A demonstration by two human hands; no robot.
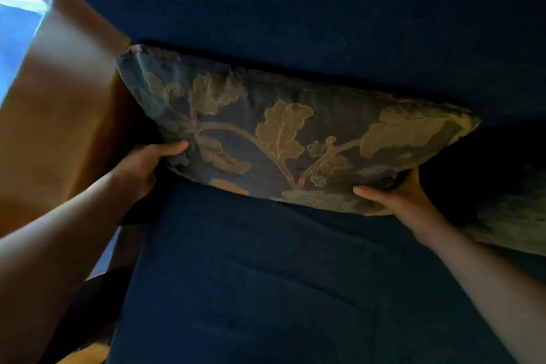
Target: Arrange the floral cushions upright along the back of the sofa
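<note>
Floral cushion [283,139] in two-hand grip, lower edge above sofa seat [266,275].

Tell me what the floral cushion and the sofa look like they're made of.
Floral cushion: apparently woven, jacquard-like fabric; its tan leaves look woven into the blue ground, faintly sheened. Sofa: likely soft, matte, velvety blue upholstery, showing shallow creases; dim light leaves this uncertain.

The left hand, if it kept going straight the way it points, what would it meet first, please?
The left hand already grips the cushion; beyond that, probably the sofa back, though depth is unclear.
</note>
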